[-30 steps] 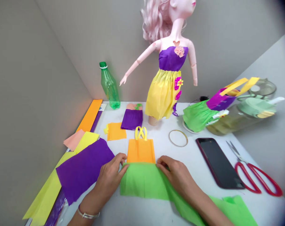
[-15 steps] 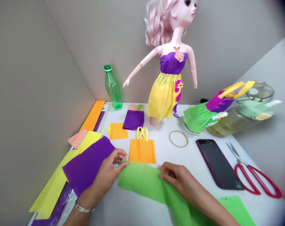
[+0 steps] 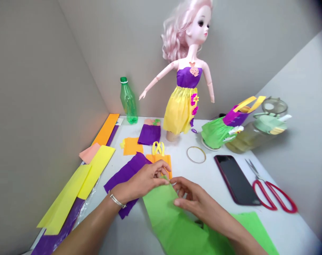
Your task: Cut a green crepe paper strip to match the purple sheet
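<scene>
My left hand (image 3: 154, 177) pinches the upper corner of a long strip of green crepe paper (image 3: 168, 212). On the strip's right edge is my right hand (image 3: 190, 196), its thumb against the paper and its index fingertip close to my left fingers. The lower part of the strip runs under my right forearm. A purple crepe paper piece (image 3: 129, 171) lies partly beneath my left wrist. Just behind my hands is a small orange paper bag (image 3: 167, 163) with yellow handles, its lower part hidden.
A doll (image 3: 188, 78) in a purple and yellow dress stands behind, with a green bottle (image 3: 129, 102) to its left. Rightward are a bangle (image 3: 196, 154), a phone (image 3: 236, 180), red-handled scissors (image 3: 272, 191), a small green dress (image 3: 215, 131) and a jar (image 3: 243, 138). Yellow paper (image 3: 67, 198) lies left.
My left hand has moved right, close to my right hand, bringing the green paper's corner along. The purple piece has shifted right. The view has turned slightly.
</scene>
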A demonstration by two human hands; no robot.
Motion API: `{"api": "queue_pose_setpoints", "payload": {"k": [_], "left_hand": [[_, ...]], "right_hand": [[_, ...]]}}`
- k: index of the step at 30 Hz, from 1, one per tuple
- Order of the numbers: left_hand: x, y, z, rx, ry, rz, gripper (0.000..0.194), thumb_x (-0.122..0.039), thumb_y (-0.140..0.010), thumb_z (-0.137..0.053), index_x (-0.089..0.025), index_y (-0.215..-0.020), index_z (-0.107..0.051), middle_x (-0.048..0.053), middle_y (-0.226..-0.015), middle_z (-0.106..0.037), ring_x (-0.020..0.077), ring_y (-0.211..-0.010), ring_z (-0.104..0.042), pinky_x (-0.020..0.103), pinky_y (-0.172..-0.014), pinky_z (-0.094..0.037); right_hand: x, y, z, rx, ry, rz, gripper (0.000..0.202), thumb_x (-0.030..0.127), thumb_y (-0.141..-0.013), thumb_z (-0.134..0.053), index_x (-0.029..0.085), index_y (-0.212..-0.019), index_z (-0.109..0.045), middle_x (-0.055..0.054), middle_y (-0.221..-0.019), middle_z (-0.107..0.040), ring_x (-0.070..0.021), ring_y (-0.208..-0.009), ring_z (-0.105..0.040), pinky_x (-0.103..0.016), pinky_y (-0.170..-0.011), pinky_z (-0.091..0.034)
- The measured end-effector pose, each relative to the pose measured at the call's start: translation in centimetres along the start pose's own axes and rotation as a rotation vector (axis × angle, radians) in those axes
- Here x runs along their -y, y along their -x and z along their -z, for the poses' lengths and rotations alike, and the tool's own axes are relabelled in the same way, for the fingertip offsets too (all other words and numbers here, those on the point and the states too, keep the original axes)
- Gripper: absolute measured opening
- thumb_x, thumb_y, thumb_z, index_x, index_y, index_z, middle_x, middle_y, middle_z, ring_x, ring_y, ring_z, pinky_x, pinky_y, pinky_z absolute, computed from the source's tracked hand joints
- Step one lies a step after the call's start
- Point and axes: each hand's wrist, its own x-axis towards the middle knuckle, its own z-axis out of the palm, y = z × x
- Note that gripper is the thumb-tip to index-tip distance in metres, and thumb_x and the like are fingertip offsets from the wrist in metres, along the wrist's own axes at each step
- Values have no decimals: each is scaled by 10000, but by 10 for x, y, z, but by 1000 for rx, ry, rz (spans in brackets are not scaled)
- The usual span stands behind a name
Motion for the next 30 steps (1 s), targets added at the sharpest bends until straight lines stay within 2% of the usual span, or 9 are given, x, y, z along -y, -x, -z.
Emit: {"api": "queue_pose_setpoints", "payload": {"k": [3, 7, 15, 17, 19, 21, 23, 28, 30], "left_hand": [[-5, -4, -7, 7, 5, -26, 238, -240, -846, -650, -208, -1072, -584, -4, -904, -623, 154, -819, -594, 254, -725, -474], [3, 14, -7, -165, -113, -55, 162, -324, -969, -487, -212, -1058, -563, 42, -1039, -631, 189, -965, -598, 321, -878, -472], [76, 95, 11, -540, -744, 78, 325, -350, -902, -570, -231, -1198, -509, 101, -1220, -552, 303, -1156, -522, 498, -1009, -423], [87, 107, 15, -625, -798, 111, 428, -381, -891, -572, -221, -1273, -462, 117, -1287, -517, 319, -1200, -497, 523, -1034, -399], [89, 111, 18, -662, -785, 172, 481, -411, -885, -563, -214, -1306, -440, 117, -1251, -539, 310, -1133, -540, 495, -976, -445], [86, 110, 21, -635, -709, 268, 483, -412, -884, -547, -224, -1314, -432, 77, -1107, -599, 257, -929, -608, 410, -825, -503], [81, 107, 21, -567, -603, 351, 448, -383, -888, -518, -248, -1305, -425, 10, -936, -624, 189, -707, -594, 323, -672, -485], [79, 114, 19, -496, -396, 339, 342, -336, -876, -494, -254, -1207, -465, -48, -755, -585, 151, -620, -568, 264, -624, -462], [81, 123, 17, -536, -414, 310, 334, -328, -860, -523, -245, -1183, -495, -29, -775, -597, 172, -688, -603, 287, -686, -496]], "right_hand": [[-16, -13, -8, -21, -58, -12, 328, 439, -841, -655, 194, -711, -480, 74, -623, -344, -90, -561, -302, -221, -513, -254], [-39, -13, -13, -112, -114, -70, 372, 538, -833, -616, 207, -739, -472, 67, -608, -385, -91, -523, -312, -220, -477, -246], [-62, -2, -15, -275, 60, -84, 367, 455, -863, -583, 229, -695, -349, 81, -622, -276, -91, -549, -274, -215, -475, -251], [-53, 2, -17, -213, -19, -102, 387, 482, -848, -612, 229, -700, -358, 90, -601, -273, -79, -506, -271, -207, -451, -247], [-39, 7, -18, -32, -183, -151, 369, 512, -837, -628, 225, -744, -416, 100, -564, -310, -65, -426, -280, -200, -408, -238], [-27, 11, -18, 150, -353, -162, 349, 524, -822, -644, 215, -813, -481, 88, -565, -394, -68, -404, -349, -201, -425, -296], [-21, 11, -19, 190, -409, -135, 338, 519, -815, -643, 209, -838, -511, 56, -615, -469, -96, -479, -442, -228, -515, -380], [-41, 1, -19, -274, 229, -59, 291, 394, -837, -580, 221, -673, -413, 49, -617, -407, -125, -574, -377, -252, -565, -307], [-50, -1, -18, -332, 400, -71, 275, 347, -842, -546, 227, -663, -375, 56, -598, -377, -129, -570, -355, -257, -560, -274]]}}
